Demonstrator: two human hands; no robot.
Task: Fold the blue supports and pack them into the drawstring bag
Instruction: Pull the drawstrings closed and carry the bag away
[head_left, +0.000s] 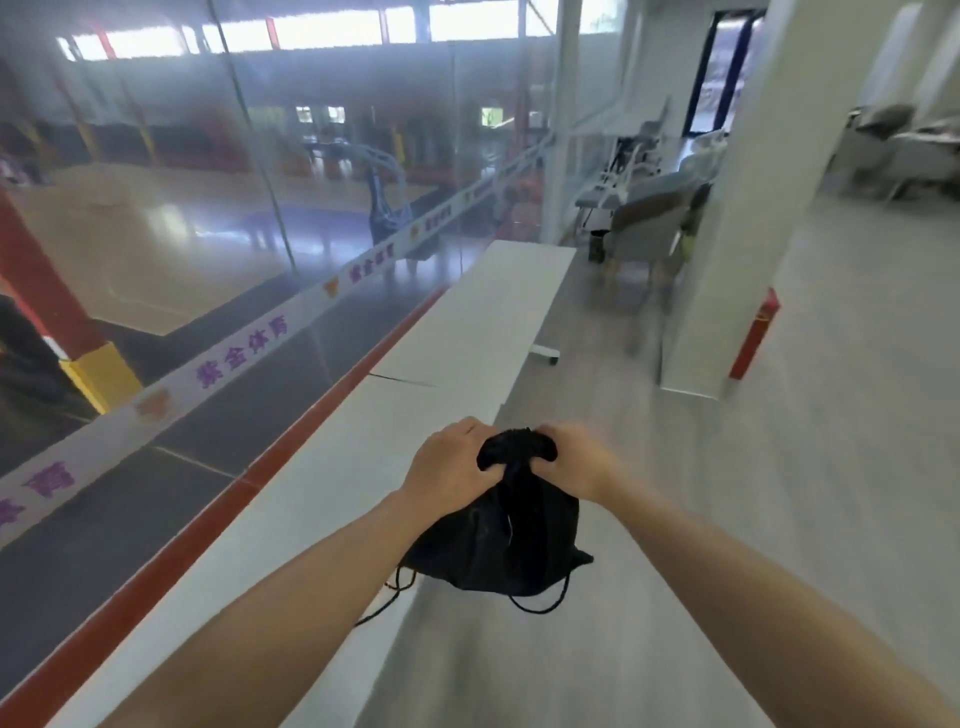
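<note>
Gripping the gathered neck of the black drawstring bag (498, 540), both hands sit close together at near centre: left hand (449, 470) clamped on the left side of the bunched mouth, right hand (576, 465) clamped on the right side, fingers curled into the fabric. The bag hangs below the fists, partly over the near end of the long white table (467, 332) and partly over the grey floor (779, 415) to its right; whether its bottom rests on the tabletop I cannot tell. Thin black cords (535, 605) loop loose under the bag, and another strand trails left onto the table.

No blue supports visible anywhere (presumably already inside, since the body looks filled out, but that is a guess). Mouth looks cinched or nearly so.

Handling judgement: soft, thin cloth, limp, no shape of its own; light to moderate load, sags from wherever it is held. Not fragile, slightly slick. Best hold is the puckered neck where the hands are now, or the cords for pulling tight; grabbing the body would just shift the contents. Loose cords could snag on the table edge.

Glass wall (208, 234) runs along the left, chairs (649, 223) far right.
</note>
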